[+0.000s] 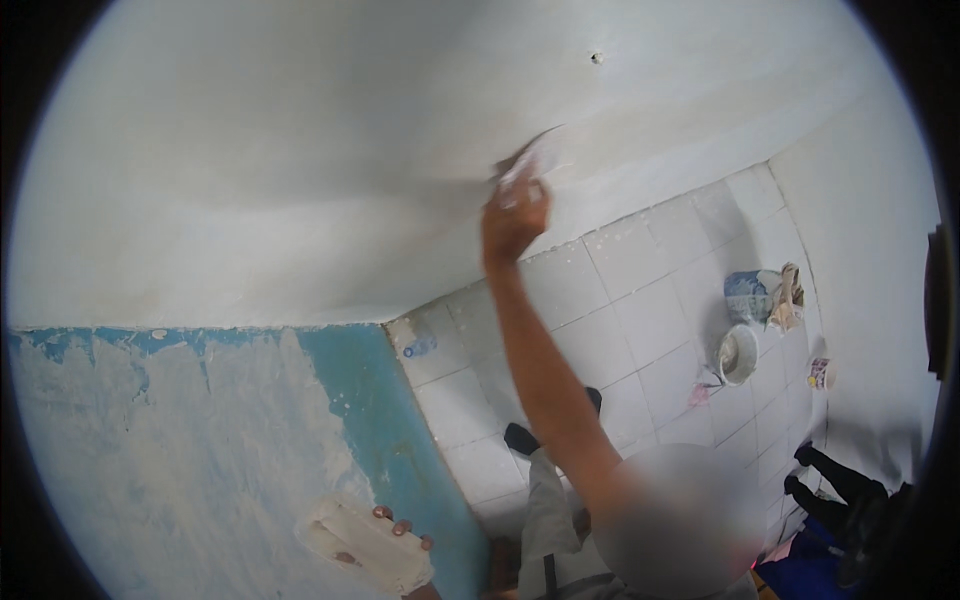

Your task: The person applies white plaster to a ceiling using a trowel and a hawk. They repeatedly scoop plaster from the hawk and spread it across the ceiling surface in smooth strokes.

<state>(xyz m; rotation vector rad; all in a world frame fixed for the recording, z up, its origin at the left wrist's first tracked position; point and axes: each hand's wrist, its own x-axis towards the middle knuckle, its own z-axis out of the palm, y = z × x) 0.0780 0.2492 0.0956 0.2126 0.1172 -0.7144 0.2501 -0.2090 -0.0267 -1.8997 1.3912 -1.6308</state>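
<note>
Count on site: two hands in view, the right hand [512, 222] raised against the wall, the left hand [400, 530] low. One plaster-coated board [365, 545]. One blurred tool [530, 160] at the wall. Two buckets: one blue bucket [750, 295], one white bucket [738, 354]. One small tub [821, 373]. Two dark shoes [520, 437].

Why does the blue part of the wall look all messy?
The blue lower wall is patchy: white plaster is smeared unevenly over it, with ragged blue showing along the top edge. On the tiled floor, a bucket lies tipped on its side beside a white tub, and white specks dot the tiles.
</note>
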